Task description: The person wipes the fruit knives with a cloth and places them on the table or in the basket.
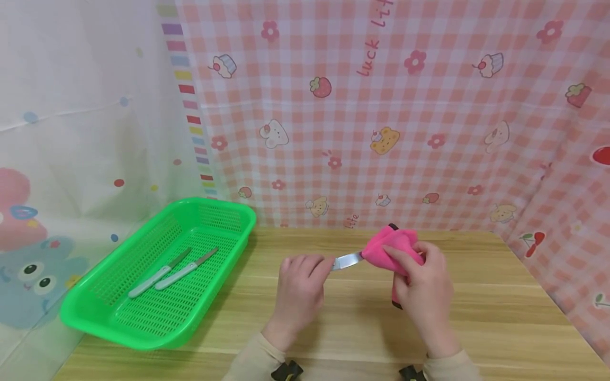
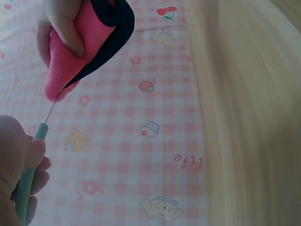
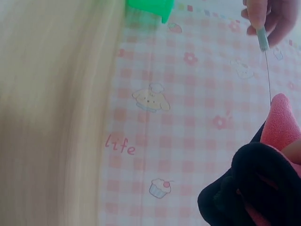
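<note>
My left hand (image 1: 302,283) grips a small knife (image 1: 348,261) by its pale green handle (image 2: 28,181), the blade pointing right. A bright pink cloth (image 1: 392,247) with dark edging is bunched in my right hand (image 1: 426,280), pinched between thumb and fingers. The cloth is folded around the blade's end, so the tip is hidden. Both hands are raised above the wooden table. In the right wrist view, the thin blade runs from the knife handle (image 3: 262,40) down to the pink cloth (image 3: 280,125).
To the left stands a green plastic basket (image 1: 205,312) with perforated sides. Inside lie two similar knives (image 1: 159,275) with pale handles, side by side. A pink checked curtain (image 1: 305,116) hangs behind the wooden table (image 1: 348,338) and along its right side.
</note>
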### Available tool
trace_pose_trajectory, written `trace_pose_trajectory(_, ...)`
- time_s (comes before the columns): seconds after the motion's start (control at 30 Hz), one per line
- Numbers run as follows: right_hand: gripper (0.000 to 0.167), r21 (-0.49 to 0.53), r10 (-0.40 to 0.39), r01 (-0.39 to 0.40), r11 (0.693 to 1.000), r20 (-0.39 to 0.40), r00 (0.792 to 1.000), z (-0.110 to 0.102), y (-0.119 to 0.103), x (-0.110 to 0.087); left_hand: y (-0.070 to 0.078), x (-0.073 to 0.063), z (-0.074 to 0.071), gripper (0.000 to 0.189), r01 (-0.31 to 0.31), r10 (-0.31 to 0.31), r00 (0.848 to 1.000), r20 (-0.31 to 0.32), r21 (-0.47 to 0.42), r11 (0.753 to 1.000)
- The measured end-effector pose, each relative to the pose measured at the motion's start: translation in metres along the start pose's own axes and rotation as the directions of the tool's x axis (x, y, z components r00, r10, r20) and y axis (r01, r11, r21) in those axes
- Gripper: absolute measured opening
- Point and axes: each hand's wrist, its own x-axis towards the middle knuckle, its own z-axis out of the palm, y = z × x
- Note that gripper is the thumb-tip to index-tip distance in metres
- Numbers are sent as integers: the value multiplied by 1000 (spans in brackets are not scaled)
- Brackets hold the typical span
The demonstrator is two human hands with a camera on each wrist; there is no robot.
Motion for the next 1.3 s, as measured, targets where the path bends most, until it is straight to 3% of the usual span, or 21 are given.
trace_pose_trajectory(0.33, 45, -20, 39, -39, 999, -6, 999, -6, 11, 3, -5, 1, -3, 27, 67, -66, 997, 41, -23, 998)
trace_pose_trajectory(0.6, 45, -29, 51, -53, 998, -39, 998, -12, 15, 5, -8, 1, -2, 27, 66, -66, 997, 26, -5, 998)
trace_pose_trajectory(0.73, 46, -28, 55, -56, 998, -46, 997, -15, 15, 5, -8, 0, -3, 27, 82, -82, 995, 49, -6, 997)
trace_pose_trajectory(0.97, 47, 21, -16, 17, 1000, -65, 998, -13, 3, 6, -7, 1, -4, 25, 94, -93, 993, 73, -6, 996)
trace_pose_trajectory(1.3, 48, 100, -140, 137, 986, 25, 990, -1, -20, -1, -4, 1, -4, 26, 94, -92, 991, 98, -10, 996)
